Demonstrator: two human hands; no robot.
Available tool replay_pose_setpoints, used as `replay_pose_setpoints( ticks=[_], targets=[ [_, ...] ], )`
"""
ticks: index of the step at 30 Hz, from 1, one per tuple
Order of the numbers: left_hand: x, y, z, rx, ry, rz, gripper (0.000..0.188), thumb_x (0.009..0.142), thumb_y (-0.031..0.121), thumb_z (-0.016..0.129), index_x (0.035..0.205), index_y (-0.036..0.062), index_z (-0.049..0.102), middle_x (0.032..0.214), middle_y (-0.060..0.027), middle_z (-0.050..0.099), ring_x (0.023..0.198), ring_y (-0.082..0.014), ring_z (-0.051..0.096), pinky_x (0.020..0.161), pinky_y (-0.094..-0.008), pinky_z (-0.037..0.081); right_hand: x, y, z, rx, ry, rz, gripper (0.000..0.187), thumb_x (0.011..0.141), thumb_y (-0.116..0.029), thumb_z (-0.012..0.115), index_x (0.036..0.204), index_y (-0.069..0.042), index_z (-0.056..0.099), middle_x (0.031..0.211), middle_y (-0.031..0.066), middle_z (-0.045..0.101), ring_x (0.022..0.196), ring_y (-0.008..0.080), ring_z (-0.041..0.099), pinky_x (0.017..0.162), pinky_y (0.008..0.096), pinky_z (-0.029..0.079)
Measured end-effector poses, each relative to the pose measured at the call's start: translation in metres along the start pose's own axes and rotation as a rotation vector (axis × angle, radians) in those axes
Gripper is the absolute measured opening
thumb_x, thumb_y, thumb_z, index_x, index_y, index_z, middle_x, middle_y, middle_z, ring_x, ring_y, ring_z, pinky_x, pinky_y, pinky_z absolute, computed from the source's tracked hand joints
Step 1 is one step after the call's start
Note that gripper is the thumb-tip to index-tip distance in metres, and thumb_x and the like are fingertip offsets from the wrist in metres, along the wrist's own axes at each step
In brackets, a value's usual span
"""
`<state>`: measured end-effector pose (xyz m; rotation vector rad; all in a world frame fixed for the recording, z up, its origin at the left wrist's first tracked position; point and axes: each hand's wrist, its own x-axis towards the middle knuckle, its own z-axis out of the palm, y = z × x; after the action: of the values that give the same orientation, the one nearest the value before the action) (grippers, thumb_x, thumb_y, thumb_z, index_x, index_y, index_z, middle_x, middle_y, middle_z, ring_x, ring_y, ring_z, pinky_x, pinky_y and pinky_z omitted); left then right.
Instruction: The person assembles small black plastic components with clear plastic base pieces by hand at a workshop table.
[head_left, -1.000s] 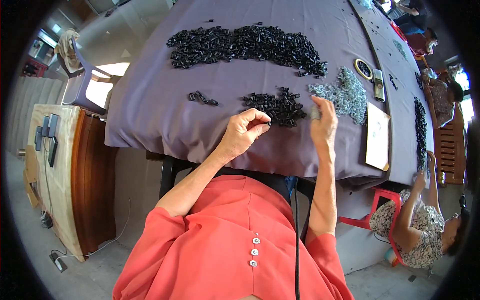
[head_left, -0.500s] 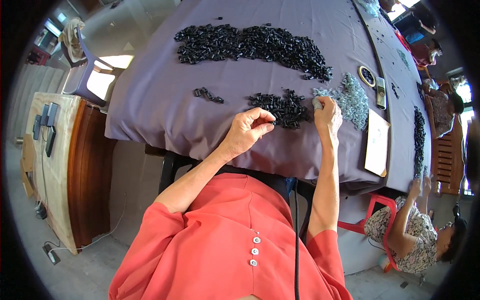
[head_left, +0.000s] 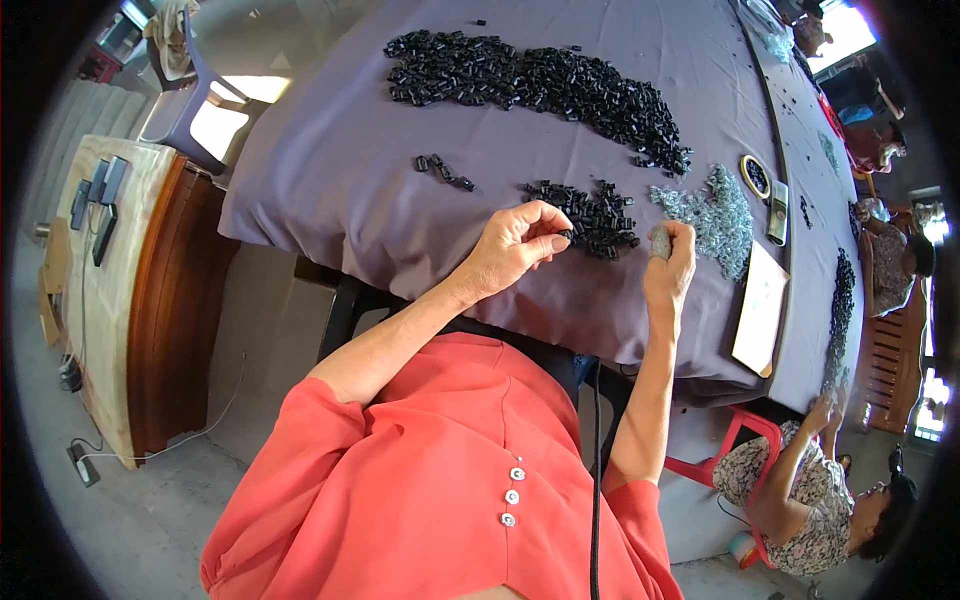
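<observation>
My left hand (head_left: 515, 250) is closed in a pinch on a small black plastic piece (head_left: 566, 236), at the near left edge of a small heap of black pieces (head_left: 598, 222). To the right of that heap, my right hand (head_left: 672, 275) has its thumb and fingers pressed together. A grey cover (head_left: 660, 242) wraps one of its fingertips. Whatever it pinches is too small to make out. Just beyond the right hand spreads a pile of small clear pieces (head_left: 722, 222). Several black pieces (head_left: 442, 172) lie apart to the left.
A long pile of black pieces (head_left: 540, 82) lies farther back on the purple-grey tablecloth (head_left: 330, 150). At right are a tape roll (head_left: 755, 177), a small box (head_left: 777, 213) and a white card (head_left: 760, 310). Another person (head_left: 815, 480) works at the right. A wooden cabinet (head_left: 165, 300) stands left.
My right hand has drawn back toward me from the edge of the clear pile. My left hand keeps its pinch beside the black heap. The whole view has shifted slightly.
</observation>
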<state>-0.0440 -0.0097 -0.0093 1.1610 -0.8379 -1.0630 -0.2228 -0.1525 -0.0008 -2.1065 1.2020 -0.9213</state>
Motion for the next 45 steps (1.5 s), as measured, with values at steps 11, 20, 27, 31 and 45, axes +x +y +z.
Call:
replay_pose_setpoints(
  ticks=[11, 20, 27, 31, 45],
  targets=[
    [0.003, -0.007, 0.002, -0.033, -0.009, 0.054, 0.015, 0.083, 0.003, 0.063, 0.097, 0.006, 0.06, 0.078, 0.0023, 0.061, 0.065, -0.0032, 0.052, 0.055, -0.0175, 0.042, -0.037, -0.056, 0.012, 0.462, -0.277, 0.064, 0.031, 0.073, 0.017, 0.048, 0.098, 0.001, 0.059, 0.085, 0.0031, 0.059, 0.076, 0.0094, 0.057, 0.071, 0.0218, 0.046],
    [0.0, -0.004, 0.001, -0.033, -0.028, 0.055, 0.013, 0.083, 0.003, 0.062, 0.096, 0.0066, 0.063, 0.078, 0.0033, 0.06, 0.066, -0.0028, 0.051, 0.057, -0.0173, 0.042, -0.041, -0.059, 0.02, 0.439, -0.292, -0.055, 0.035, 0.068, 0.018, 0.045, 0.095, 0.002, 0.059, 0.084, 0.0079, 0.059, 0.076, 0.0135, 0.059, 0.071, 0.0232, 0.046],
    [0.0, -0.003, 0.001, 0.005, -0.032, 0.058, 0.012, 0.084, 0.004, 0.061, 0.095, 0.0057, 0.066, 0.076, 0.0038, 0.058, 0.065, -0.0036, 0.051, 0.056, -0.0175, 0.041, -0.043, -0.059, 0.024, 0.396, -0.293, -0.026, 0.031, 0.069, 0.014, 0.05, 0.095, 0.001, 0.059, 0.082, 0.0086, 0.062, 0.075, 0.0139, 0.058, 0.071, 0.0252, 0.046],
    [0.001, -0.002, -0.001, 0.032, -0.052, 0.094, 0.014, 0.085, 0.004, 0.06, 0.097, 0.0056, 0.067, 0.078, 0.0037, 0.059, 0.065, -0.0038, 0.051, 0.056, -0.0174, 0.041, -0.044, -0.056, 0.026, 0.425, -0.291, -0.005, 0.033, 0.069, 0.015, 0.049, 0.096, 0.001, 0.058, 0.082, 0.0082, 0.062, 0.075, 0.0132, 0.058, 0.071, 0.0248, 0.047],
    [0.002, 0.0, -0.003, -0.024, -0.048, 0.011, 0.011, 0.087, 0.006, 0.058, 0.097, 0.0038, 0.062, 0.077, 0.0, 0.061, 0.063, -0.0047, 0.053, 0.053, -0.0187, 0.042, -0.017, -0.016, 0.0, 0.22, -0.01, 0.004, 0.018, 0.077, 0.005, 0.062, 0.094, -0.002, 0.06, 0.08, 0.0031, 0.062, 0.072, 0.0091, 0.055, 0.068, 0.0238, 0.046]
  ],
)
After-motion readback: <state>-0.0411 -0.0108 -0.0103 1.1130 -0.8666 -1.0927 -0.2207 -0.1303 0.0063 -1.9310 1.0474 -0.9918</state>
